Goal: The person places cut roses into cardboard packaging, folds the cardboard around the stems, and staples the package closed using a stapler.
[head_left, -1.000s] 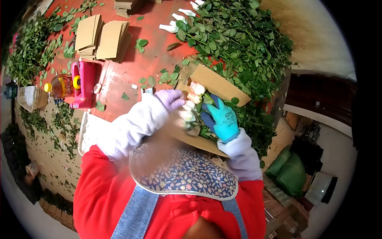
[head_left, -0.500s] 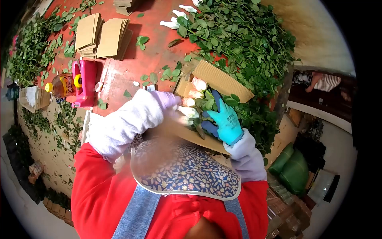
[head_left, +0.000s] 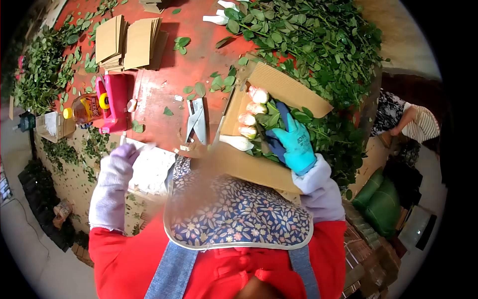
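Pink-and-cream roses (head_left: 256,108) lie in a row on an open brown cardboard wrapper (head_left: 286,87), heads toward the left. Below them on the same card is a bud in a white net sleeve (head_left: 236,143). My right hand (head_left: 294,142), in a teal and navy glove, lies over the leafy stems, its fingers around them. Out to the left, my left hand (head_left: 124,153), in a purple glove, is pinched beside a white tray (head_left: 149,172). A small whitish, blurred thing shows at its fingertips.
A grey metal stapler-like tool (head_left: 197,121) lies left of the wrapper. Cardboard pieces (head_left: 139,44), a pink container (head_left: 115,102) and a yellow-capped bottle (head_left: 85,109) are at upper left. Leafy stems (head_left: 318,45) are piled at upper right. Another person (head_left: 406,117) is at far right.
My left hand has moved from the rose heads left to the white tray, uncovering the metal tool. My right hand stays on the stems. The other person has come into view at right.
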### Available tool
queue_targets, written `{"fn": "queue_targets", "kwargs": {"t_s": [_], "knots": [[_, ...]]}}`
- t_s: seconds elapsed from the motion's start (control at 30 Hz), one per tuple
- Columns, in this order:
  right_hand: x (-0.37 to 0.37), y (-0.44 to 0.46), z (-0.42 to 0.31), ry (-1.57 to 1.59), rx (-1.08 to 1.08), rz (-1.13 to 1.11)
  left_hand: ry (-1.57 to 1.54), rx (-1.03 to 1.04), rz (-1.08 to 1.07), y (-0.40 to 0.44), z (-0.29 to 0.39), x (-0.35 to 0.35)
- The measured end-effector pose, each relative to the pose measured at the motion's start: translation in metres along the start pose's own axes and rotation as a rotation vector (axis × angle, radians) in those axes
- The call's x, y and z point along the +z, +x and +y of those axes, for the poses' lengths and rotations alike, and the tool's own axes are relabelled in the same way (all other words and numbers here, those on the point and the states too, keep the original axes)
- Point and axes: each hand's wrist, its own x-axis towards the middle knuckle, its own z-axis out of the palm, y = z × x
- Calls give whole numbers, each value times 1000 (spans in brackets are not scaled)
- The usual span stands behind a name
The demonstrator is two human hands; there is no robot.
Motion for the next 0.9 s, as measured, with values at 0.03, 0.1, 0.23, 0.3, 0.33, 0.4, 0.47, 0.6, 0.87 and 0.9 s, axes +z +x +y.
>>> {"fn": "queue_targets", "kwargs": {"t_s": [0.03, 0.1, 0.23, 0.3, 0.33, 0.4, 0.47, 0.6, 0.87, 0.9], "knots": [[-4, 1, -1, 42, -6, 21, 1, -34, 74, -29, -34, 26], [-17, 3, -4, 102, -5, -46, 58, -193, 10, -60, -46, 43], [-78, 5, -37, -28, 25, -80, -65, -48, 136, -9, 61, 1], [-90, -2, -52, -199, 15, 10, -191, 189, 249, 29, 126, -27], [-95, 6, -67, -170, 9, -16, -247, 319, 261, 46, 152, -36], [-78, 6, -65, -54, -109, -145, -514, 588, 134, 78, 193, -45], [-50, 8, -52, -31, -149, -322, -422, 881, -24, 124, 203, -11], [-13, 9, -35, -136, -113, -403, -289, 704, -309, 124, 230, -27], [9, 12, -31, -201, -44, -413, -293, 857, -31, 119, 214, -40], [10, 11, -31, -176, -45, -388, -329, 875, -44, 118, 201, -45]]}}
